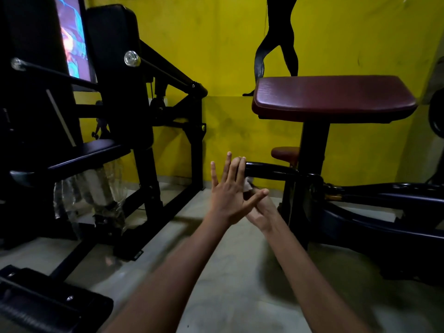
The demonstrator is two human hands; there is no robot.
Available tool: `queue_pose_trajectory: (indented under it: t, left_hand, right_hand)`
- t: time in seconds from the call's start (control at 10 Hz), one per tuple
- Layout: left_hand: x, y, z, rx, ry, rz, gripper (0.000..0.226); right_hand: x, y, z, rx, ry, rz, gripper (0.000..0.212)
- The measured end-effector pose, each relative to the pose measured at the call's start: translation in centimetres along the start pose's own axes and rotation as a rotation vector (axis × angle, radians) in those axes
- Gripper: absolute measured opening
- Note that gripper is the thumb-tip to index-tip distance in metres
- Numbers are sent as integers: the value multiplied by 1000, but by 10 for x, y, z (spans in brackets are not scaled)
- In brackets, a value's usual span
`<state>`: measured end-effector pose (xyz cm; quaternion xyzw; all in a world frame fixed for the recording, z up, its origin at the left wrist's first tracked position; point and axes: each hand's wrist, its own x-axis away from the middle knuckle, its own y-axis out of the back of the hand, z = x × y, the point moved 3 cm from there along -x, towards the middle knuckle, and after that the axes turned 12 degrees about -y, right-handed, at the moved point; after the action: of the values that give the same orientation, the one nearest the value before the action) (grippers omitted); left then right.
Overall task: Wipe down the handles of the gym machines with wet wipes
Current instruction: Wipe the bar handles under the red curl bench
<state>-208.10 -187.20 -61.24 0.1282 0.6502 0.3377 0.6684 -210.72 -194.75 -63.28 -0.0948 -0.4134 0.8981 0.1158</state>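
The black handle (269,170) juts out horizontally from the frame of the right-hand machine, low down, beneath the maroon pad (334,98) and just in front of a smaller maroon cushion (284,155). A bit of white wet wipe (248,185) shows under the handle's free end, tucked between the two hands. The left hand (228,195) is spread flat with straight fingers, its fingertips (241,162) laid against the tip of the handle and its thumb stretched out to the right across the other hand. The right hand (260,210) sits lower, just below the handle and partly hidden behind the left one; it seems to have the wipe at its fingers, but I cannot tell whether it is gripping or lying loose (the left hand covers them). Both bare forearms reach forward from the bottom edge. To the left stands a black machine (125,92) with a chrome knob (131,58) and clear plastic wrap (89,195) hanging under its seat. Behind everything is a yellow wall (216,44), and the floor (240,260) is pale grey
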Motion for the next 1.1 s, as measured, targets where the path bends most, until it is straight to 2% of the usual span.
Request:
queue_pose_trajectory:
  t: [0.2,0.3,0.4,0.5,0.6,0.7,0.8,0.9,1.1]
  left_hand:
    - [1,-4,4,-16,-3,-22,101]
    - [1,-4,4,23,5,-37,100]
    - [1,-4,5,31,3,-48,101]
    - [0,-6,4,30,9,-59,101]
    - [-1,-7,2,29,21,-50,99]
    - [-2,-3,1,3,29,-38,96]
    - [-2,0,1,-4,28,-36,95]
    - [-3,-1,0,9,39,-39,97]
    - [-4,-3,-2,21,65,-28,102]
  right_hand:
    - [-1,21,13,-217,48,115,71]
    - [12,28,25,-267,98,134,75]
    - [25,37,40,-386,223,177,79]
    - [23,32,45,-389,252,144,74]
    - [17,15,33,-317,153,90,74]
    - [19,5,27,-371,160,14,70]
    - [37,15,34,-461,246,-45,54]
    - [62,41,55,-542,398,-59,24]
    - [87,52,67,-394,398,-190,89]
